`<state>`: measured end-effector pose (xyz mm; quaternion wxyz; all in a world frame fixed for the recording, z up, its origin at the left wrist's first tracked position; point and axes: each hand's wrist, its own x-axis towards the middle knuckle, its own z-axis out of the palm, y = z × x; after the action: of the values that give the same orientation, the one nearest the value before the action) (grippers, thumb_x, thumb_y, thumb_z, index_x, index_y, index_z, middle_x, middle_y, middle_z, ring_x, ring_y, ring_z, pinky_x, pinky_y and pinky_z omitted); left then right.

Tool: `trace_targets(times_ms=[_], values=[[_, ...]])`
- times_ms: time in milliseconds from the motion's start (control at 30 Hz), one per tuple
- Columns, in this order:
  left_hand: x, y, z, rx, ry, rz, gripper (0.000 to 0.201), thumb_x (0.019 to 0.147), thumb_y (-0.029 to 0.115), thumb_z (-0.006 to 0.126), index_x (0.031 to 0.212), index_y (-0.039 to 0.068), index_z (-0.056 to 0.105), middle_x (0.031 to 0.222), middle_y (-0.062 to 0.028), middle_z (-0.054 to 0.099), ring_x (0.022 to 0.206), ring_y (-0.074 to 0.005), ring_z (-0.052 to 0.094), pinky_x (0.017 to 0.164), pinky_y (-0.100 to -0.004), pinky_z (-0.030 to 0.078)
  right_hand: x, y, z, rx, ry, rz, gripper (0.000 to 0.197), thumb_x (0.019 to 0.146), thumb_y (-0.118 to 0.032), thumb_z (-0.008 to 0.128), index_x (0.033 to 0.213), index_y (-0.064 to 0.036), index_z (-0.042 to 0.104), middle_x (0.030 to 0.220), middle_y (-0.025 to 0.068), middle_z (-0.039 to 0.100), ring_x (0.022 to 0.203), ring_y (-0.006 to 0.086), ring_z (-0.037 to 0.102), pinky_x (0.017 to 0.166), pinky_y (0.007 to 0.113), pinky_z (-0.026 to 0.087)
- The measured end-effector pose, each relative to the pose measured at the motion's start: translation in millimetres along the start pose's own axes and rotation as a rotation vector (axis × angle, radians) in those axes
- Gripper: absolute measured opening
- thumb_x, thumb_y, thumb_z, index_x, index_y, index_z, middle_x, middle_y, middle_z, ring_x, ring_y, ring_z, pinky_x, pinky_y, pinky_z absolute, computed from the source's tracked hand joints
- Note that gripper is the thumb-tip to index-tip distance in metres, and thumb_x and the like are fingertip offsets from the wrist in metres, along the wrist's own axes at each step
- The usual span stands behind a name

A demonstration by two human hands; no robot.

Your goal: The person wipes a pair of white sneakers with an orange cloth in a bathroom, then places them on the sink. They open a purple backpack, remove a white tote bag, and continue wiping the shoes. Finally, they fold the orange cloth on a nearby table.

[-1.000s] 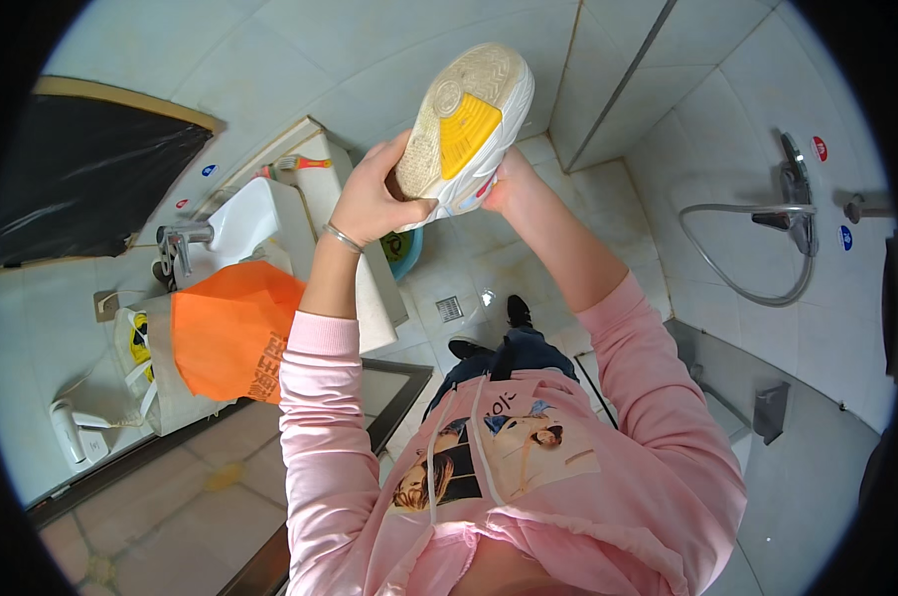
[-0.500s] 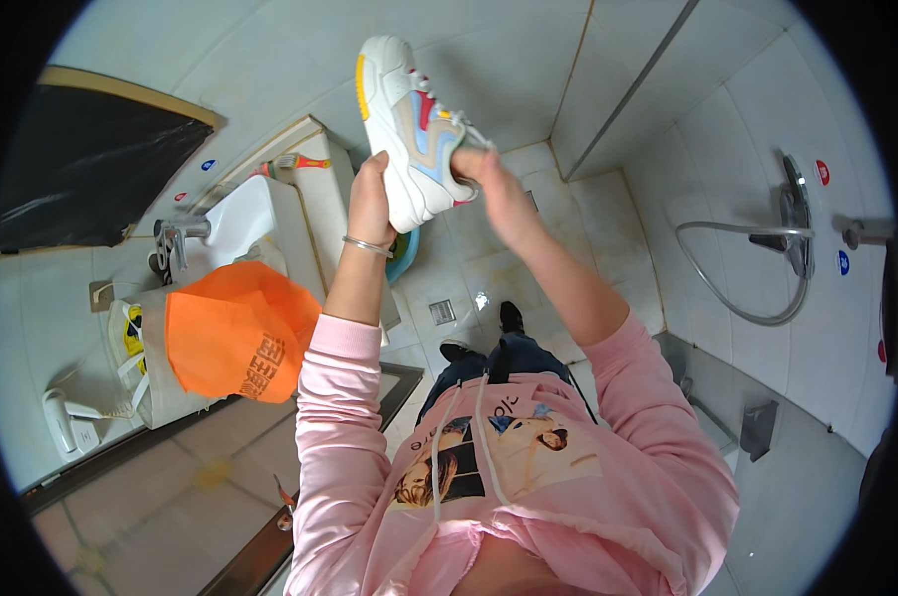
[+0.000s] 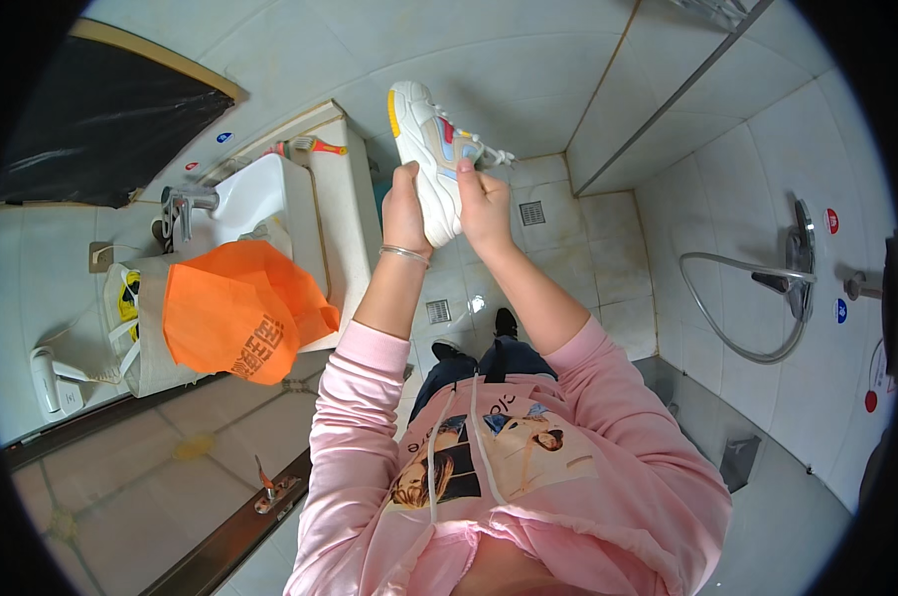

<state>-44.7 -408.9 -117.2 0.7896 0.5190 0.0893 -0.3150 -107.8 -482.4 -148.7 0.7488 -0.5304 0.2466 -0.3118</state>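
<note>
Held out in front of me is a white sneaker (image 3: 435,184) with red, light blue and beige patches, a yellow toe edge and loose white laces. Its toe points away and its heel is toward me, with the sole side facing left. My left hand (image 3: 403,214) wraps the sole side near the heel, thumb up along it. On the other side, my right hand (image 3: 484,211) grips around the shoe's opening, its thumb lying on the upper. The fingers of both hands are partly hidden behind the shoe.
Left, a white sink (image 3: 255,204) with a metal faucet (image 3: 183,211) is set in a counter with a red-handled brush (image 3: 320,146). An orange bag (image 3: 235,308) sits by it. A shower hose (image 3: 727,328) hangs on the right wall. Floor drains (image 3: 438,312) lie below.
The sneaker has come lower and slightly right, nearer to me. My right hand, which was at the shoe's opening, now clasps the side by the heel.
</note>
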Motion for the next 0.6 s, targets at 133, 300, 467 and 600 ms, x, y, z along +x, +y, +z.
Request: trace_targets(times_ms=[133, 300, 467, 600], values=[[2, -8, 10, 0.093, 0.143, 0.019, 0.048, 0.086, 0.029, 0.056, 0.113, -0.011, 0.055, 0.105, -0.0166, 0.065, 0.09, -0.0257, 0.066, 0.079, -0.0346, 0.053, 9, 19, -1, 0.127, 0.138, 0.114, 0.049, 0.095, -0.035, 0.056, 0.061, 0.0007, 0.057, 0.059, -0.0022, 0.052, 0.059, 0.007, 0.043, 0.054, 0.028, 0.038], [8, -11, 11, 0.139, 0.184, 0.013, 0.053, 0.084, 0.031, 0.061, 0.111, -0.014, 0.056, 0.103, -0.0182, 0.065, 0.088, -0.0253, 0.066, 0.077, -0.0338, 0.052, 12, 25, -2, 0.277, 0.153, 0.274, 0.04, 0.097, -0.03, 0.052, 0.091, 0.0086, 0.062, 0.089, 0.0103, 0.064, 0.078, 0.0153, 0.06, 0.071, 0.031, 0.049], [-16, 27, -28, 0.52, 0.043, -0.001, 0.061, 0.089, 0.044, 0.059, 0.118, -0.009, 0.057, 0.107, -0.0161, 0.065, 0.101, -0.024, 0.061, 0.089, -0.0315, 0.046, 14, 8, 17, 0.51, 0.067, 0.428, 0.042, 0.099, -0.025, 0.05, 0.115, 0.0125, 0.054, 0.112, 0.0175, 0.062, 0.096, 0.0228, 0.064, 0.083, 0.035, 0.053], [-62, 96, -82, 1.415, 0.307, 1.015, 0.053, 0.078, 0.032, 0.071, 0.118, 0.0, 0.058, 0.117, -0.0211, 0.057, 0.108, -0.0378, 0.054, 0.095, -0.0436, 0.042, 19, -6, 51, -0.26, -0.307, 0.128, 0.041, 0.09, -0.029, 0.064, 0.062, 0.0004, 0.058, 0.057, 0.0008, 0.056, 0.052, 0.0093, 0.041, 0.048, 0.029, 0.034]])
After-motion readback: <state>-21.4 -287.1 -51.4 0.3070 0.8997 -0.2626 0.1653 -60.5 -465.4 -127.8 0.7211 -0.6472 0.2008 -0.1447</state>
